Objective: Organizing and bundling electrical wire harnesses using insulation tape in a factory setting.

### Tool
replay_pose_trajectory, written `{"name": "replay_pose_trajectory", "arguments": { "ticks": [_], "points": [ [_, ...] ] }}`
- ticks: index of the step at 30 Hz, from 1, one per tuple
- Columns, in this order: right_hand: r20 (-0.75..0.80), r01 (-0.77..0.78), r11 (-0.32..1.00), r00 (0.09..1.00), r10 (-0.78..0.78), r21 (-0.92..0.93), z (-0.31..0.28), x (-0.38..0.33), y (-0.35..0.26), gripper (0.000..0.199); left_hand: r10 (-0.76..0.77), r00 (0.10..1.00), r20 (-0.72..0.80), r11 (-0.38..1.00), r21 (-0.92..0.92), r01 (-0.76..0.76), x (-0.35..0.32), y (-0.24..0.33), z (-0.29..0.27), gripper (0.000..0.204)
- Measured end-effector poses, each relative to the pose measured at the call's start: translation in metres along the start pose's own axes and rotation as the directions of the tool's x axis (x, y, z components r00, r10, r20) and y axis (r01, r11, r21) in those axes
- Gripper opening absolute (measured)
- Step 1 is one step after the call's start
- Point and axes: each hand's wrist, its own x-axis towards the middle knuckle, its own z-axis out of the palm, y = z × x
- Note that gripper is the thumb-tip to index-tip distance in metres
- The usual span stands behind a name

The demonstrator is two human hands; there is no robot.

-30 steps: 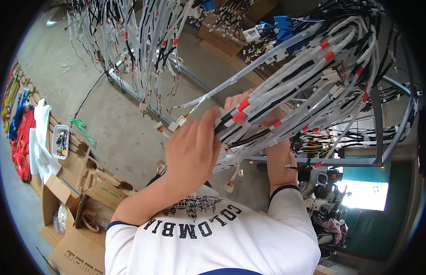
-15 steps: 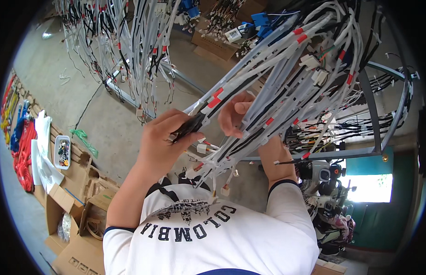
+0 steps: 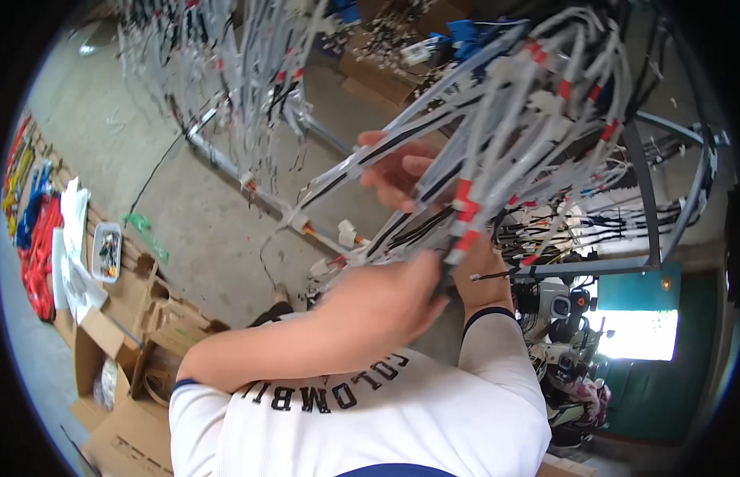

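A bundle of wires (image 3: 497,159) is white and black with red tape bands. The shirt (image 3: 370,421) is white with black lettering and dark sleeve trim. Brown cardboard boxes (image 3: 115,374) sit on the grey floor (image 3: 195,215), beside red and blue cords (image 3: 32,215) and a green door (image 3: 652,397).

Grey concrete floor (image 3: 187,199), dusty and scuffed, under daylight. Flattened and open cardboard boxes (image 3: 127,318) lie along the left edge, beside a small clear tray (image 3: 107,250) of parts, red cloth (image 3: 37,246) and white rags (image 3: 71,215). At right, a green wall (image 3: 648,397) with a bright opening (image 3: 636,334); a grey metal frame (image 3: 652,199) stands before it.
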Motion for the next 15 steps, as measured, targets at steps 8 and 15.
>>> {"name": "replay_pose_trajectory", "arguments": {
  "ticks": [8,15],
  "points": [
    [0.212,-0.036,0.992,0.977,0.009,0.124,-0.012,0.007,0.006,0.061,0.344,0.860,-0.377,0.854,0.507,-0.119,0.017,-0.027,0.063,0.051],
    [0.361,0.056,0.981,0.925,-0.121,0.187,-0.022,0.016,0.015,0.067,0.362,0.879,-0.310,0.929,0.202,-0.312,-0.020,-0.081,0.046,0.065]
  ]
}}
